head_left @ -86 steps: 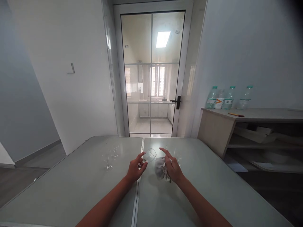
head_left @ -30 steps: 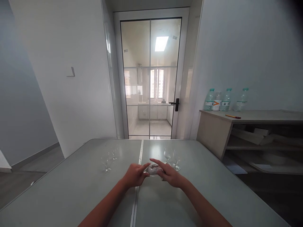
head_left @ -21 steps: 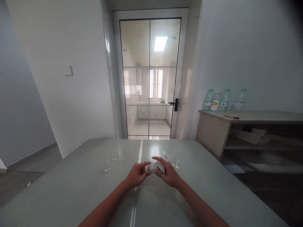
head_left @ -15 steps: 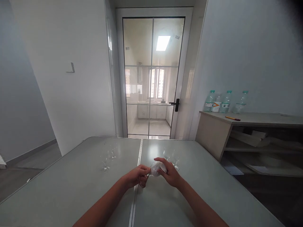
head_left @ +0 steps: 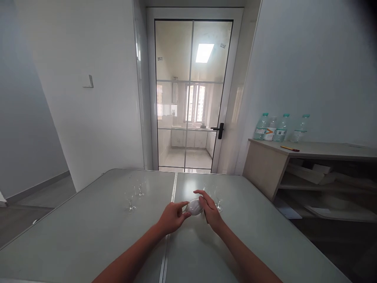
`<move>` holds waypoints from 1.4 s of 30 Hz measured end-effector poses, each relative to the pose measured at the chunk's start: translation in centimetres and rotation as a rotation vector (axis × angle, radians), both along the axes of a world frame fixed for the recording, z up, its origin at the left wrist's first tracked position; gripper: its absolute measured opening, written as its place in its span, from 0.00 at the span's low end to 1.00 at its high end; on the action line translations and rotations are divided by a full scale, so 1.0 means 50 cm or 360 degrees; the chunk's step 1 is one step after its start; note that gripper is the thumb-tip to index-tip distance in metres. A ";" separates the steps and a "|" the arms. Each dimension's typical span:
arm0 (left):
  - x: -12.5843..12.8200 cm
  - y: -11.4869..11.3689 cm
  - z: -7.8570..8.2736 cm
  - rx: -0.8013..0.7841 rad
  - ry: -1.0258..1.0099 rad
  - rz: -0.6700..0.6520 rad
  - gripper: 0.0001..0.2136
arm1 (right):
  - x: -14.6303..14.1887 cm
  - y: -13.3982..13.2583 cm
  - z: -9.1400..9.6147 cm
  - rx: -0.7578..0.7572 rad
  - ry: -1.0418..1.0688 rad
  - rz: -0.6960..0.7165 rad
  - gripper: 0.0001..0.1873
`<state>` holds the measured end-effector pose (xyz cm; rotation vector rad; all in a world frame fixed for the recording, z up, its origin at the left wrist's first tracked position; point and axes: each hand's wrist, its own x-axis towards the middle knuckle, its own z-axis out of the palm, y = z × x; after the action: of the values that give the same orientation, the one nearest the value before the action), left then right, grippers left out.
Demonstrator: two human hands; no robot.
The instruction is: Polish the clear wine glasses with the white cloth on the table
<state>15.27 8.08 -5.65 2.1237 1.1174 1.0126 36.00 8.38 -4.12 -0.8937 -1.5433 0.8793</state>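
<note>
Over the middle of the table, a clear stemmed glass (head_left: 191, 209) is held on its side between my hands. My left hand (head_left: 173, 217) is closed on it from the left, thumb and forefinger pinching it. A white, soft-looking cloth (head_left: 196, 206) shows in the bowl. My right hand (head_left: 211, 212) sits at the bowl's right side, pressing the cloth there, with its forefinger raised; some of its fingertips are hidden. Behind it, another stemmed glass (head_left: 218, 204) stands upright, and one more is mostly covered by the hand.
On the table's left half stand a stemmed glass (head_left: 131, 206) and another (head_left: 140, 191) behind it. A seam (head_left: 174, 188) divides the table (head_left: 88, 232). To the right is a shelf unit (head_left: 265, 165) bearing several bottles (head_left: 281, 129). A glazed door (head_left: 149, 98) lies beyond.
My left hand has shifted its grip, from low on the glass with curled fingers to a thumb-and-forefinger pinch at its side. My right hand's fingers have straightened and the hand has turned more upright.
</note>
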 end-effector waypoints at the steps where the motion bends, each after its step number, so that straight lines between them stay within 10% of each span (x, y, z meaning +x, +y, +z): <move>1: 0.002 -0.001 0.003 -0.0279 -0.0166 -0.0119 0.19 | 0.001 -0.001 0.000 0.0044 0.0003 -0.0010 0.24; 5: -0.007 0.002 0.011 -0.1477 -0.0697 -0.0665 0.17 | 0.007 -0.010 -0.007 0.0063 -0.0012 0.0062 0.23; 9: -0.024 0.008 0.013 -0.1863 -0.0802 -0.0896 0.17 | 0.014 -0.022 -0.017 0.0081 -0.0054 0.0224 0.25; 12: -0.019 0.009 0.012 -0.1479 -0.0652 -0.0711 0.19 | 0.014 -0.021 -0.012 0.0207 -0.0166 0.0144 0.25; 18: -0.003 0.005 -0.009 0.0254 0.0377 0.0223 0.18 | 0.003 0.004 0.002 -0.0210 0.0065 0.0028 0.26; 23: -0.009 0.006 -0.014 0.0594 0.0674 0.0233 0.19 | 0.004 0.012 -0.002 -0.0433 0.0163 0.0033 0.29; 34: -0.021 0.027 0.001 -0.1687 -0.0720 -0.0718 0.22 | 0.015 -0.016 -0.001 0.0325 -0.0261 0.0043 0.23; 37: -0.024 0.022 0.009 -0.1341 -0.0567 -0.0637 0.22 | 0.018 -0.017 0.000 0.0395 -0.0296 0.0052 0.23; 42: -0.014 0.010 0.004 0.0039 0.0147 -0.0001 0.16 | 0.000 -0.012 0.013 -0.0248 0.0052 -0.0031 0.32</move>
<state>14.56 8.56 -5.44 2.2101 1.1529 0.9411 35.98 7.78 -3.48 -0.9992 -1.4503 1.0058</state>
